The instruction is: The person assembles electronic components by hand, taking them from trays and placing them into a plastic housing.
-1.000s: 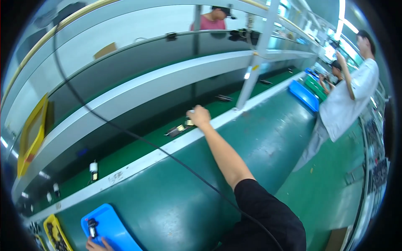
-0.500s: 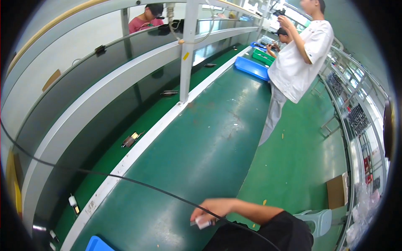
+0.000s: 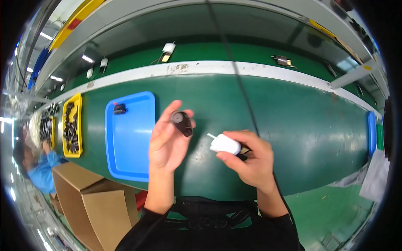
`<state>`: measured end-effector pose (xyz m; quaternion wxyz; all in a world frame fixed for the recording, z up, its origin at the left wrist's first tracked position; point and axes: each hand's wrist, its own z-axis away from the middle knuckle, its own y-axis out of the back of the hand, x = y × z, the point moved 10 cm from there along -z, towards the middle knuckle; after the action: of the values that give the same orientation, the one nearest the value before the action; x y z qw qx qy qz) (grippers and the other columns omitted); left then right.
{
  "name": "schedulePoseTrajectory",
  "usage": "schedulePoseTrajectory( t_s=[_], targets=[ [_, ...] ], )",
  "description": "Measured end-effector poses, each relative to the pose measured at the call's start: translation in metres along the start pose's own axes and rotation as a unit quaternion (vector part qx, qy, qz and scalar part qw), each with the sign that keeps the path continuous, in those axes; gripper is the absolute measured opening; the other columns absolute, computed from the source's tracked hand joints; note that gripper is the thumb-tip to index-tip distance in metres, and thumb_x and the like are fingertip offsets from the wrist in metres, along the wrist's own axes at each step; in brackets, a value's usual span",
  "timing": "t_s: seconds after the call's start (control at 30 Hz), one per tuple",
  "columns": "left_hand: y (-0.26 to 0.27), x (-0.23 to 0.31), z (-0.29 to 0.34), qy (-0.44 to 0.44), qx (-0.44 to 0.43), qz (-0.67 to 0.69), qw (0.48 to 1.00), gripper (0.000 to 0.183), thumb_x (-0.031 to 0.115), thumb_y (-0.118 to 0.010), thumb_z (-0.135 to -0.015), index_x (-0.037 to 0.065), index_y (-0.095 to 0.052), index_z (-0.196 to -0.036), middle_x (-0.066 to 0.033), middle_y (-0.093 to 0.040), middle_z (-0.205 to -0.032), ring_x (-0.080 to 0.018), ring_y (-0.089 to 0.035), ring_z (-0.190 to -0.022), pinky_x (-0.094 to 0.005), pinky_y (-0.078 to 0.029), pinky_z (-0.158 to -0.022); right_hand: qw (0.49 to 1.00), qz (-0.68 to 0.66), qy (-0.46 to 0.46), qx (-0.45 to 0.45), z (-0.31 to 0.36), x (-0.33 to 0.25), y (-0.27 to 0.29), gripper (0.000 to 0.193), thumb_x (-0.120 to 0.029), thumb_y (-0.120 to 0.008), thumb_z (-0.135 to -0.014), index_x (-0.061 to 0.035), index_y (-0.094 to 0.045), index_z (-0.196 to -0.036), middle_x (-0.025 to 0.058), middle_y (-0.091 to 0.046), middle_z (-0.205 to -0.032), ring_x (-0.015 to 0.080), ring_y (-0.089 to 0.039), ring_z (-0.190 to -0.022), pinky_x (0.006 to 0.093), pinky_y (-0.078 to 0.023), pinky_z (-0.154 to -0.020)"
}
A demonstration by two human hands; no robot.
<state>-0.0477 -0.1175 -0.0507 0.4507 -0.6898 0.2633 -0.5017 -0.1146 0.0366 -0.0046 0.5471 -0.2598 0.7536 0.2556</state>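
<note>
Above the green bench [image 3: 301, 125], my left hand [image 3: 162, 146] holds a dark brown, hollow-looking plastic piece [image 3: 181, 121] with a rounded end and a pointed tip, pinched between thumb and fingers. To its right, my right hand [image 3: 256, 161] grips a white cylindrical part [image 3: 225, 144] with a thin white pin pointing up and left toward the dark piece. Some black and a yellowish bit show at the white part's other end, partly covered by my fingers. The two parts are apart. Nearest to my left hand lies a blue tray [image 3: 130, 167] with a small black part [image 3: 119, 109] inside.
Yellow trays [image 3: 80, 125] of dark parts stand farther left, near a co-worker's blue sleeve [image 3: 54, 159]. A cardboard box [image 3: 106, 209] is at lower left. Beyond a white rail [image 3: 201, 67], several parts, including a white one [image 3: 168, 48], lie on a green strip. A black cable [image 3: 247, 98] crosses the bench.
The view has swung left from the bench's right length to the area before me. My right hand with the white part is now mid-view; my left hand and the dark piece have come into view.
</note>
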Motion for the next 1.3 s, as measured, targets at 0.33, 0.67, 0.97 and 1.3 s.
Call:
schedulePoseTrajectory(
  t_s=[0.33, 0.67, 0.97, 1.3],
  targets=[
    [-0.005, -0.018, 0.003, 0.019, 0.044, -0.162, 0.986, 0.044, -0.007, -0.062, -0.081, -0.005, -0.050, -0.123, -0.0205, -0.059, -0.115, -0.0262, -0.060, -0.105, -0.0377, -0.049, -0.092, 0.986, 0.155, 0.055, 0.013, -0.014, -0.033, 0.016, 0.036, -0.002, -0.078, -0.069, 0.0015, -0.063, -0.101, 0.0118, -0.063, -0.075, 0.0184, -0.059, -0.058, 0.0257, -0.046, -0.049],
    [-0.021, -0.034, 0.000, 0.076, 0.071, -0.135, 0.985, 0.041, -0.009, -0.064, -0.080, -0.008, -0.051, -0.119, -0.0181, -0.060, -0.110, -0.0236, -0.062, -0.100, -0.0318, -0.056, -0.081, 0.993, 0.110, -0.010, 0.045, -0.006, -0.014, 0.027, 0.031, 0.002, -0.076, -0.069, 0.0035, -0.064, -0.098, 0.0115, -0.063, -0.075, 0.0134, -0.059, -0.060, 0.0225, -0.043, -0.048],
    [-0.047, -0.026, 0.002, 0.015, 0.050, -0.340, 0.939, 0.050, -0.016, -0.072, -0.064, -0.010, -0.057, -0.111, -0.0213, -0.062, -0.103, -0.0270, -0.064, -0.097, -0.0331, -0.058, -0.076, 0.999, -0.032, -0.011, -0.001, -0.001, 0.013, 0.021, 0.043, -0.008, -0.080, -0.071, 0.0008, -0.052, -0.102, 0.0132, -0.056, -0.092, 0.0167, -0.058, -0.072, 0.0246, -0.047, -0.061],
    [-0.110, -0.011, 0.004, -0.175, -0.095, -0.625, 0.755, 0.035, -0.008, -0.077, -0.061, -0.005, -0.068, -0.094, -0.0162, -0.066, -0.094, -0.0270, -0.066, -0.085, -0.0316, -0.055, -0.071, 0.975, -0.210, 0.057, -0.039, -0.010, 0.050, 0.021, 0.035, -0.007, -0.078, -0.070, 0.0059, -0.064, -0.099, 0.0188, -0.063, -0.099, 0.0284, -0.064, -0.093, 0.0348, -0.053, -0.080]
  ],
)
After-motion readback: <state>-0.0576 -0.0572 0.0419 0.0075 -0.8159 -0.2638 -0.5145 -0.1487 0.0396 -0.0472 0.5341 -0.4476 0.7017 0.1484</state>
